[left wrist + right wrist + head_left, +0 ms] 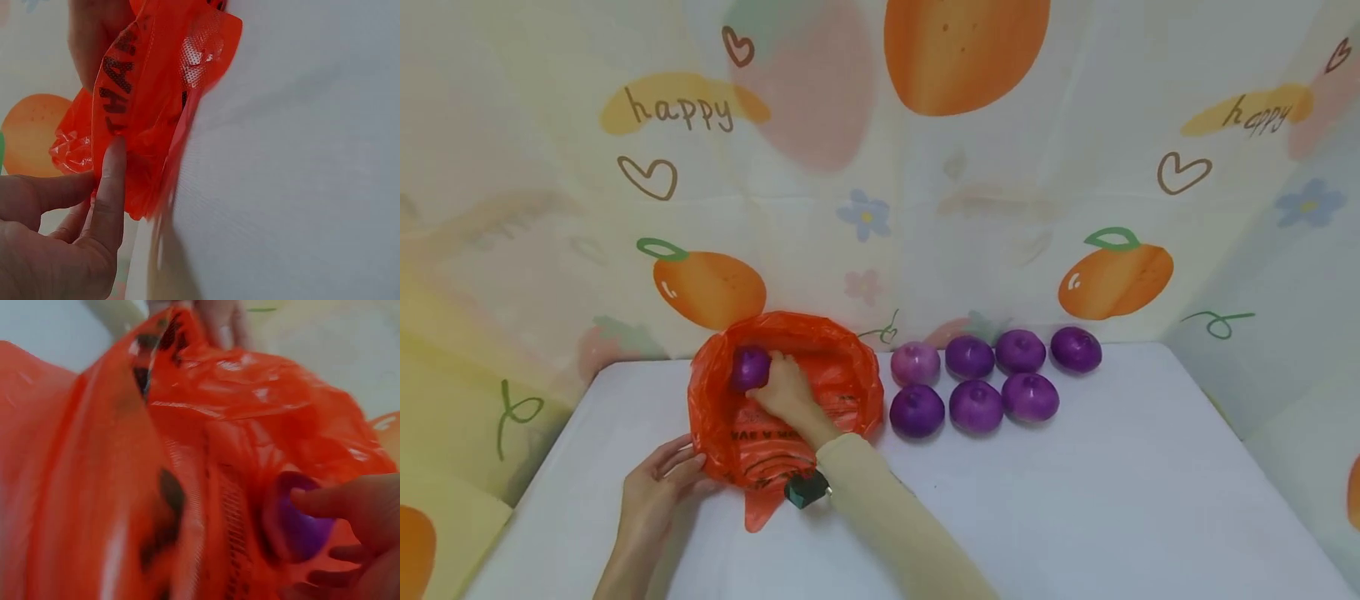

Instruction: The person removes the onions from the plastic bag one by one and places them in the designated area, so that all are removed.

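An orange-red plastic bag [805, 329] stands with its mouth wide on the white table, dark lettering printed on it. My left hand [651, 492] pinches its near left rim between thumb and fingers, as the left wrist view shows [69, 237]. Inside lies a glossy purple onion [750, 369], against the bag's left wall. My right hand [786, 392] reaches into the bag at the onion's right side. In the blurred right wrist view, my thumb overlaps the onion [306, 528], while the other fingers spread apart below it.
To the bag's right, several purple onions [976, 407] sit in two rows, one of them paler [916, 363]. A printed cloth [925, 208] hangs behind the white table [1075, 517]. A dark green item [807, 489] is at my right wrist, over the bag's near edge.
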Available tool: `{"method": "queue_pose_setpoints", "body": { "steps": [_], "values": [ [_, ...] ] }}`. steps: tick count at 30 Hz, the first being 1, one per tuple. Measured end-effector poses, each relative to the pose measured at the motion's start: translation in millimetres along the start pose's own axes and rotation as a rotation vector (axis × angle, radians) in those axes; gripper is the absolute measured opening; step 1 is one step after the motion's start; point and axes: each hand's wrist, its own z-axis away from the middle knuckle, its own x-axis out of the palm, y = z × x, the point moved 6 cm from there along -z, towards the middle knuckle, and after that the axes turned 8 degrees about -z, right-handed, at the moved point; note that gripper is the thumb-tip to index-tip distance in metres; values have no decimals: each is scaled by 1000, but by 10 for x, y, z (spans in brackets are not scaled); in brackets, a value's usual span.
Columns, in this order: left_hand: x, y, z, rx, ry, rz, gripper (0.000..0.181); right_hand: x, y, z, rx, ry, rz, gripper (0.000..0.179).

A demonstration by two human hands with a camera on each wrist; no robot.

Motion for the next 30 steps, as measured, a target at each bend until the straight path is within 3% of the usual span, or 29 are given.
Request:
{"method": "queue_pose_setpoints", "body": {
  "steps": [3, 6, 10, 15, 22, 30],
  "values": [
    [-4, -14, -10, -15, 10, -3, 56, 124, -24, -77, 15, 11, 87, 66],
    [6, -25, -21, -13, 10, -4, 56, 193, -41, -138, -13, 3, 104, 68],
    [47, -2, -39, 5, -13, 15, 55, 179, -21, -206, -62, -11, 109, 70],
    [49, 26, -49, 9, -17, 50, 54, 148, -7, -247, -58, -8, 129, 72],
    [53, 22, -93, 26, -17, 52, 53, 52, -50, -102, -12, 80, 184, 68],
    [85, 47, -129, 23, -31, 44, 53, -57, -142, 20, 36, 69, 255, 63]
  ]
}}
